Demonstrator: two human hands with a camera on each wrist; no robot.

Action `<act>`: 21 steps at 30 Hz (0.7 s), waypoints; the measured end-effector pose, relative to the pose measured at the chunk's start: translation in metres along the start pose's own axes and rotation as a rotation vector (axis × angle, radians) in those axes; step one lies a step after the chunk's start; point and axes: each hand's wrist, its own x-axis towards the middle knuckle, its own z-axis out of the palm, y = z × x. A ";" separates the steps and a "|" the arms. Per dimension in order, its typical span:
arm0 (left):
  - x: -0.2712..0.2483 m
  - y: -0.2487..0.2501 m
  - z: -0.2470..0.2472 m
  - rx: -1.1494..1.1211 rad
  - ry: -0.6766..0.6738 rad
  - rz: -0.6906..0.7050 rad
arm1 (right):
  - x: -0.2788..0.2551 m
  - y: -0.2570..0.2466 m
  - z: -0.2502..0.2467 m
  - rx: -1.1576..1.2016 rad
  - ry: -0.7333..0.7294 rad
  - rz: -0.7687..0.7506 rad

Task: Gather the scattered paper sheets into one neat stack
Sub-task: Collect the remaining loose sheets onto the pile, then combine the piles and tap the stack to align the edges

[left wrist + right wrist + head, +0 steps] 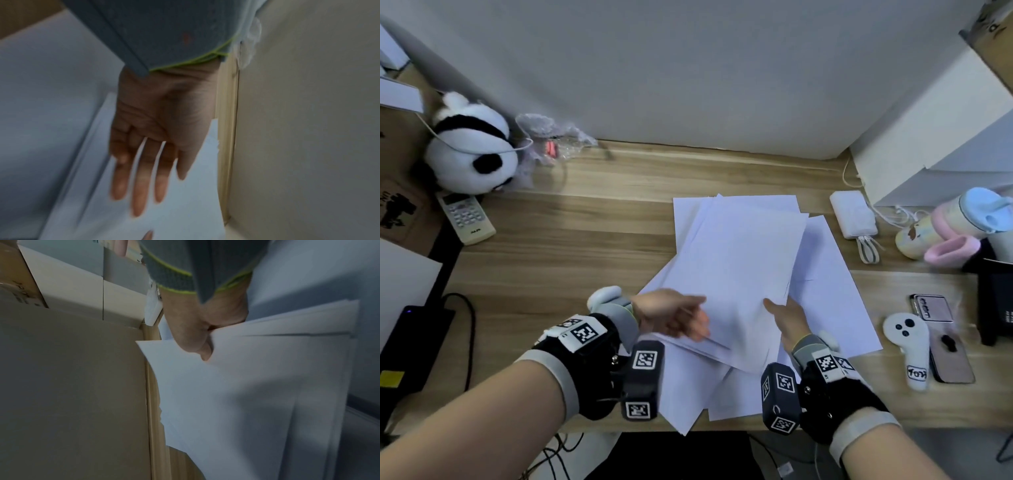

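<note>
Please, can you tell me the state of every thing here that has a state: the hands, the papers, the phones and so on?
left hand: open, fingers straight, over the sheets
right hand: pinching a bundle of sheets
paper sheets: fanned, overlapping, not squared yet
power bank: lying flat, a white cable beside it
pink phone: lying face down
remote control: lying buttons up
plush panda: lying on its side

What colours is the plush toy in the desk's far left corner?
Black and white, a panda plush toy; clearest in the head view.

Head view looks down at the desk point(585, 222); both wrist views sit close over the paper sheets point(739, 260).
</note>
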 end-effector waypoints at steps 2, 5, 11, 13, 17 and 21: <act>-0.004 0.011 -0.014 -0.235 0.254 0.208 | -0.005 -0.006 -0.003 0.024 0.020 -0.045; -0.010 0.027 -0.028 -0.284 0.592 0.406 | -0.016 -0.022 -0.006 0.075 -0.004 -0.135; -0.010 0.040 -0.046 -0.021 0.588 0.430 | -0.046 -0.069 0.006 0.146 -0.144 -0.387; -0.017 0.045 -0.043 -0.130 0.599 0.489 | -0.053 -0.081 0.010 0.155 -0.191 -0.451; -0.021 0.040 -0.040 -0.214 0.641 0.629 | -0.056 -0.089 0.016 0.144 -0.206 -0.499; -0.019 0.027 -0.039 -0.154 0.647 0.625 | -0.052 -0.080 0.018 0.127 -0.210 -0.486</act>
